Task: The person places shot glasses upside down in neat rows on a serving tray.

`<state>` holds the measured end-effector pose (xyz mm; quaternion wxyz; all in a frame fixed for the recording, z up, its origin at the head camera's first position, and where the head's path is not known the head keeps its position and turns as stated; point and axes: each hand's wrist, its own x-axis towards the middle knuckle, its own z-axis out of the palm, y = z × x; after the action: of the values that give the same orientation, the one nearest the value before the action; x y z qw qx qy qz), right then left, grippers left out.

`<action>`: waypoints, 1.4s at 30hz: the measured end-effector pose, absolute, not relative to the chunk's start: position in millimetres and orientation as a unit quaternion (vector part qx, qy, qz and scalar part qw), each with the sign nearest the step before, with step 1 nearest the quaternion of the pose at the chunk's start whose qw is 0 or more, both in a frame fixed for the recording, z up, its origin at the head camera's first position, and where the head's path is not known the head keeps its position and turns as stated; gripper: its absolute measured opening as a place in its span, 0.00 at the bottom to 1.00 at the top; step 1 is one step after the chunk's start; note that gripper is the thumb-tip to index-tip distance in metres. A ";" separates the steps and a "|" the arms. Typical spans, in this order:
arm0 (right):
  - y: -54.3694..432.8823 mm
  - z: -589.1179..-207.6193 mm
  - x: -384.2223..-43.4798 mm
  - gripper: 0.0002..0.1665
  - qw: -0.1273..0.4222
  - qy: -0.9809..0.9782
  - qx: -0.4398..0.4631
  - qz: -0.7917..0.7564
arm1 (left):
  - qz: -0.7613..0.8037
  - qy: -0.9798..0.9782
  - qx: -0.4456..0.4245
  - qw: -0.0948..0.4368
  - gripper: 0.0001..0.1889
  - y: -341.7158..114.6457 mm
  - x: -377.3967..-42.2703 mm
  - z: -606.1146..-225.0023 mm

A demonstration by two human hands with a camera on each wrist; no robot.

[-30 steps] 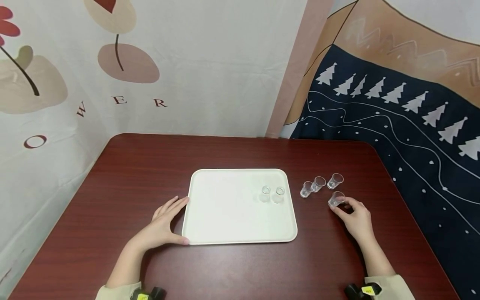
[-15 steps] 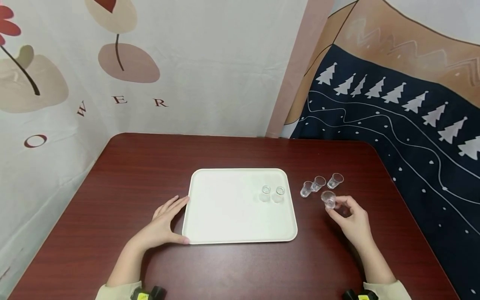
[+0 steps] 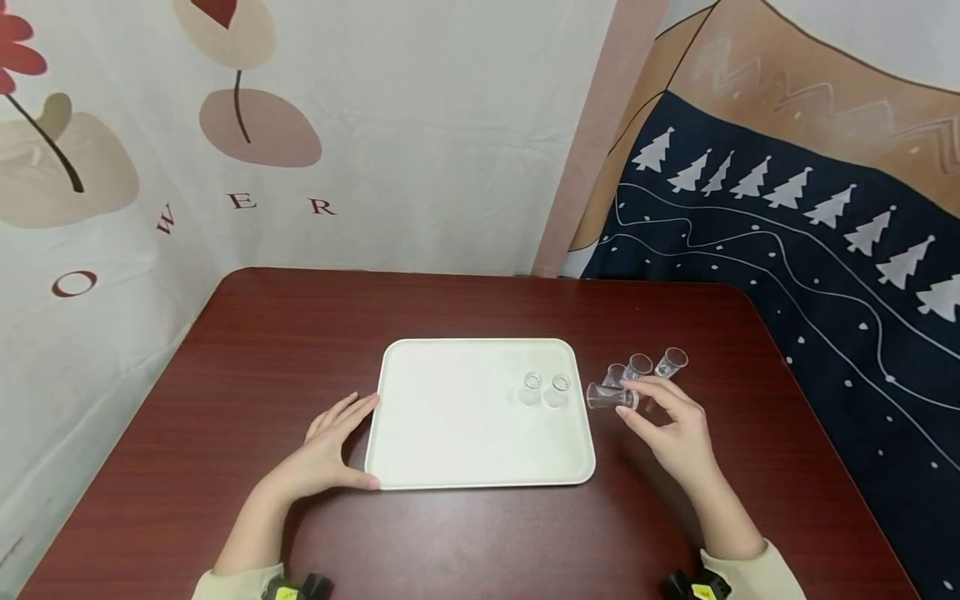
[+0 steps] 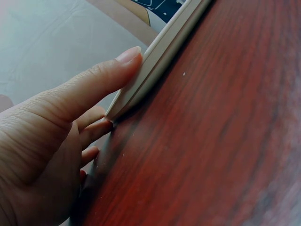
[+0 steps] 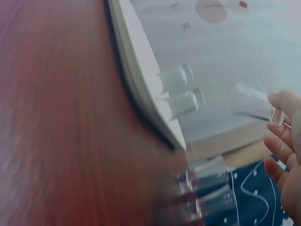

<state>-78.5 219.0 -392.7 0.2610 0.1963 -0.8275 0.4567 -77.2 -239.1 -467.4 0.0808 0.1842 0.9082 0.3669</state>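
Observation:
My right hand [image 3: 678, 429] pinches a small clear shot glass [image 3: 606, 397] by its thick base. That glass lies sideways in the air, mouth to the left, close to the right edge of the white tray [image 3: 465, 425]. In the right wrist view the held glass [image 5: 250, 101] is seen beside the thumb and fingertips. Two more shot glasses [image 3: 560, 392] stand on the tray's right side. At the tray's left edge rests my left hand [image 3: 318, 458], fingers extended and thumb apart. The left wrist view shows its thumb [image 4: 101, 84] against the tray rim.
Three other shot glasses [image 3: 670, 362] stand on the dark red wooden table [image 3: 480, 542], right of the tray and just behind my right hand. A printed pale curtain [image 3: 420, 133] hangs behind the table, and a navy tree-patterned cloth [image 3: 787, 242] at the right.
My right hand has carried the shot glass leftward from beside the others to the tray's edge, tipping it from roughly upright onto its side. The left hand and tray stay put.

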 end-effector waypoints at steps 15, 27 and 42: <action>172.7 -398.6 -107.9 0.20 0.217 -0.798 0.275 0.491 | 0.361 0.912 0.182 0.078 0.62 -240.0 -76.3 -467.0; 137.2 -415.0 -141.5 0.20 0.129 -0.819 0.291 0.477 | 0.365 0.910 0.181 0.080 0.62 -239.5 -76.7 -466.0; 117.2 -433.0 -154.5 0.17 0.114 -0.831 0.290 0.462 | 0.365 0.910 0.175 0.087 0.63 -239.2 -76.4 -465.9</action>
<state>-154.5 117.2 -433.0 0.1144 0.2897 -0.8306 0.4616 -76.4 -239.2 -465.9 0.0867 0.1751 0.9101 0.3653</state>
